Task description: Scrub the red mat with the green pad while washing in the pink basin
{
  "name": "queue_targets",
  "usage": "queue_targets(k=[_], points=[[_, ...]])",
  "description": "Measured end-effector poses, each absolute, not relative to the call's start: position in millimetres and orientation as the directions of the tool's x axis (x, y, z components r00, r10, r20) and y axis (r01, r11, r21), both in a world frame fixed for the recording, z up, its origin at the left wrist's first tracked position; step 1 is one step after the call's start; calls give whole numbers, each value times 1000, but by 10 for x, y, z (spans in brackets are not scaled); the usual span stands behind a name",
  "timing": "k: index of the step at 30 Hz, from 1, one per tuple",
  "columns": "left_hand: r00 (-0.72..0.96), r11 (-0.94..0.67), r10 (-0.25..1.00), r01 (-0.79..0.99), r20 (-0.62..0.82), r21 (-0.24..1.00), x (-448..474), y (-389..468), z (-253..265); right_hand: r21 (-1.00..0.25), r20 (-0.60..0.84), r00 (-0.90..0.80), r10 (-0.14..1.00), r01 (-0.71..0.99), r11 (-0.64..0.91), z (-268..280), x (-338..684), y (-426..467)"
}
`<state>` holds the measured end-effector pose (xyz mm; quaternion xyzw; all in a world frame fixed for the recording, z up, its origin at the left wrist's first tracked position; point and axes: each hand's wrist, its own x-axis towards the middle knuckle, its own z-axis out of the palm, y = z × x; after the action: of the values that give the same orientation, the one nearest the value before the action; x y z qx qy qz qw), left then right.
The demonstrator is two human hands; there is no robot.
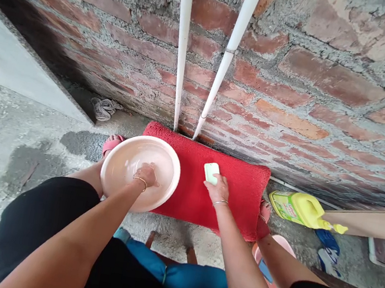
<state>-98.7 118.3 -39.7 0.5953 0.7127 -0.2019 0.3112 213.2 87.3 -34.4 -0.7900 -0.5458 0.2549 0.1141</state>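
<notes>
Fingers of the right hand (217, 188) clamp a pale green soap bar (211, 172) against the red mat (239, 190) by the far wall; wet, it looks slippery, best gripped by its long edges. Left hand (146, 174), fingers bunched, dips into the pink basin (121, 152) at the left.

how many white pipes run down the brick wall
2. The left pipe drops nearly straight to the back edge of the red mat; the right pipe slants down to meet it beside the first. Their tops are out of frame.
</notes>
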Motion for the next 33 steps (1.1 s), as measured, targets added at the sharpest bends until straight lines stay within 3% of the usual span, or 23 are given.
queue_targets(k=[6,10,13,18,23,27,33], points=[[-142,238,696,971,-703,39,-923,1182,-277,-427,-228,650,725,602,-674,-256,3237,465],[-136,241,697,969,-704,51,-916,1174,-206,-387,-212,745,633,530,-754,-207,3393,313],[-134,252,685,966,-716,60,-922,1172,-179,-433,-204,661,722,601,-672,-232,2959,296],[-132,246,692,967,-710,60,-928,1158,-204,-528,-300,299,906,739,-419,-292,1679,278],[-117,233,710,970,-694,75,-945,1144,-295,-439,-354,39,935,876,-202,-232,1053,308],[-133,240,706,969,-696,59,-937,1151,-307,-316,-413,43,910,930,-187,-138,1254,339],[-105,220,712,972,-695,79,-923,1160,-238,-212,-439,254,862,903,-375,-9,1614,265]])
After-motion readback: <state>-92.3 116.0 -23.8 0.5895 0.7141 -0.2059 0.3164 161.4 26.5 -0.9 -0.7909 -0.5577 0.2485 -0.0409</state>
